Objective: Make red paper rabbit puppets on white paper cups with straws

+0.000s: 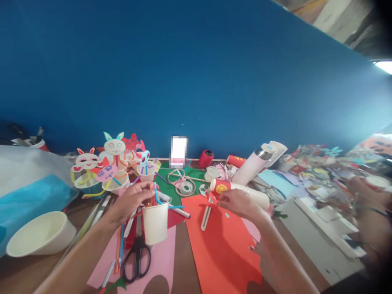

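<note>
My left hand (139,197) is closed, its fingertips pinched together just above the rim of an upright white paper cup (155,224). A bent blue strip (157,195) rises from the cup beside those fingertips; what they grip is partly hidden. My right hand (239,203) pinches a small red paper piece (212,201) over a large red-orange sheet (220,245). A narrow white slotted strip (207,216) lies just below that piece. Black-handled scissors (137,259) rest on pink paper (165,261), in front of the cup.
Paper cups with animal-face cutouts (114,146) stand at the back left, beyond a white bowl (41,233). A tape roll (185,187), red thread spool (206,158), stacked cups (251,196) and a pale bottle (249,165) crowd the back. Another person's arm (367,220) reaches in at right.
</note>
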Demonstrator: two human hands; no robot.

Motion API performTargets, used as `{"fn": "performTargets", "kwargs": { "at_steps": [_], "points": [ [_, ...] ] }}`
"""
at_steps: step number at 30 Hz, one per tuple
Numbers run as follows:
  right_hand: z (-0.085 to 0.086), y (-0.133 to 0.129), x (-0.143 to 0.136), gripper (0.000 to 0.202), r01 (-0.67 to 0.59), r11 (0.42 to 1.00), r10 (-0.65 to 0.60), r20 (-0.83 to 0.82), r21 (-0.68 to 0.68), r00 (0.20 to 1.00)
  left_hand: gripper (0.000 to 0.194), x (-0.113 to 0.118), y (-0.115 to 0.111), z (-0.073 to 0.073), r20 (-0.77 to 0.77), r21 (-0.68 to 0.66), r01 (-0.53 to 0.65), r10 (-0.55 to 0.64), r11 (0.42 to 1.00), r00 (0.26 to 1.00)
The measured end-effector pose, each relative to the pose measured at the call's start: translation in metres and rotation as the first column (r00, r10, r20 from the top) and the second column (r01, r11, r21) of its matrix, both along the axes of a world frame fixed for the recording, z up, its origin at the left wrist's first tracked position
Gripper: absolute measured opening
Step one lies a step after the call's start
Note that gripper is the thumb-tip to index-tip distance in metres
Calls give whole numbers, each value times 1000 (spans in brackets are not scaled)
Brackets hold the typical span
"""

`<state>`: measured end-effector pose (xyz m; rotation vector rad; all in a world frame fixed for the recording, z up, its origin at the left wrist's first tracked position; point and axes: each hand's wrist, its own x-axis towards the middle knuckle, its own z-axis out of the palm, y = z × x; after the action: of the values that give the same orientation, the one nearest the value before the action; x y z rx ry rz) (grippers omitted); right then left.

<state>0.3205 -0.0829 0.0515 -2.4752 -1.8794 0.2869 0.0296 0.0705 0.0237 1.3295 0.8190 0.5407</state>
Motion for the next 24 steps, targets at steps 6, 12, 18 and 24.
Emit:
{"fn": "performTargets", "kwargs": {
  "at_steps": [6, 12, 18, 24],
  "points": [
    [-39, -7, -7, 37, 54, 998, -49, 128, -40, 991, 9, 3, -2, -4, 66, -26, 75, -73, 997, 995],
    [-42, 1, -13, 22, 11, 997, 6, 209, -80, 978, 12, 2, -4, 4, 74, -13, 64, -62, 998, 995],
    [9, 10, -22, 24, -33, 995, 17, 156, 99, 988, 14, 2, -5, 5, 50, 5, 51, -51, 999, 997],
    [23, 75, -78, 23, -1, 874, 275, -492, 486, 826, 18, 7, -9, 2, 50, 41, 35, -37, 999, 998]
  ]
}}
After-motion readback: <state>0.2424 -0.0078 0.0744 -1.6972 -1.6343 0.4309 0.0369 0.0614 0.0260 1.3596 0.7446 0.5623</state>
